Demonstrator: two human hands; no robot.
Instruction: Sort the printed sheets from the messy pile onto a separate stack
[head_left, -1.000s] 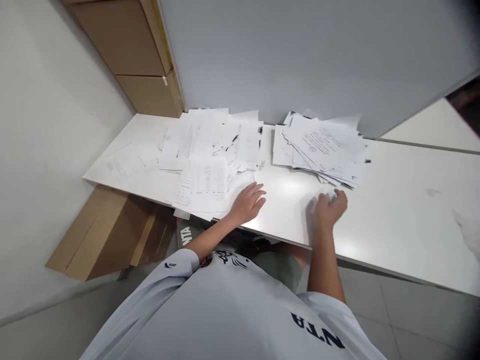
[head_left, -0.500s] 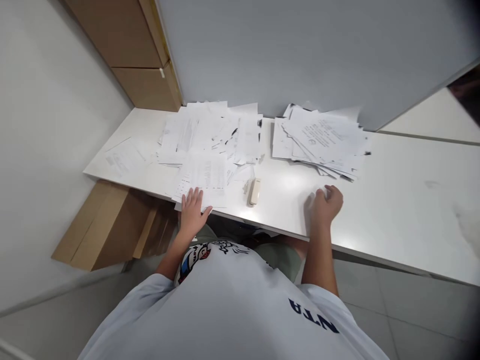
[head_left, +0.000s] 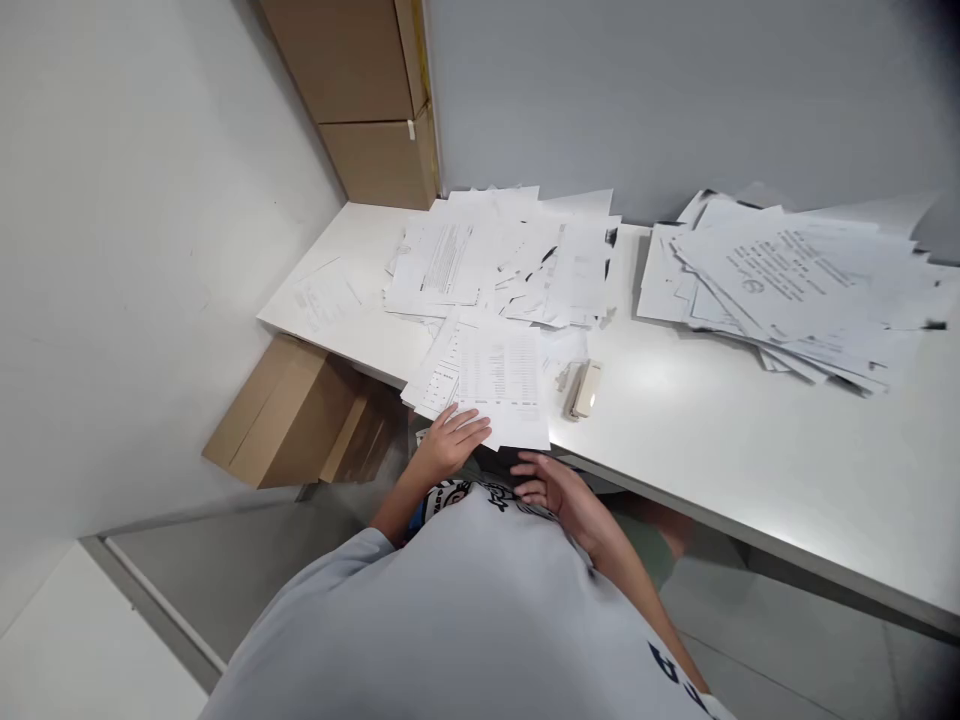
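Printed sheets [head_left: 499, 385] lie fanned at the near edge of the white tabletop [head_left: 720, 430]. The left hand [head_left: 446, 445] rests on their near edge, its fingers [head_left: 472, 428] relaxed and extended, not clenched. The right hand [head_left: 559, 492] is open just off the tabletop's near edge, close beside the sheets, its fingers loosely curled around nothing. A beige stapler [head_left: 586, 390] sits just right of the sheets. Farther back lies a messy paper pile [head_left: 502, 255], with a second pile [head_left: 795, 280] to the right, against a grey panel [head_left: 660, 100]. A cardboard box [head_left: 296, 420] sits low at left.
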